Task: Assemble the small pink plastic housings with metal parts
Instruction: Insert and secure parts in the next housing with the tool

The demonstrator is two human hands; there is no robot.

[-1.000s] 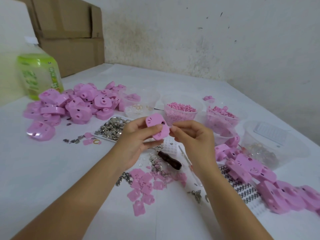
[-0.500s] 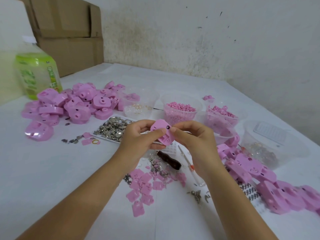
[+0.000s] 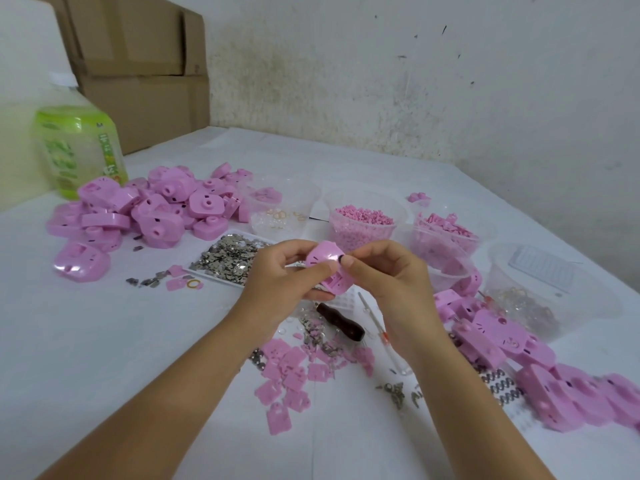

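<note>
Both hands meet over the middle of the table on one small pink housing (image 3: 327, 268). My left hand (image 3: 282, 284) grips it from the left with thumb across its front. My right hand (image 3: 388, 282) pinches its right edge with thumb and forefinger; a small dark part shows at the fingertips. A tray of small metal parts (image 3: 228, 258) lies just left of the hands. A heap of pink housings (image 3: 149, 209) sits at the far left, and another row of housings (image 3: 502, 341) lies at the right.
Clear tubs hold pink pellets (image 3: 363, 220), pink pieces (image 3: 446, 230) and rings (image 3: 280, 213). A dark wooden-handled tool (image 3: 341, 322) and flat pink plates (image 3: 291, 375) lie under the hands. A green bottle (image 3: 79, 147) and cardboard boxes (image 3: 138, 74) stand at the back left.
The housing has been turned and lowered slightly between the hands; my right fingers shifted from its lower right to its upper right edge. The view drifted a little.
</note>
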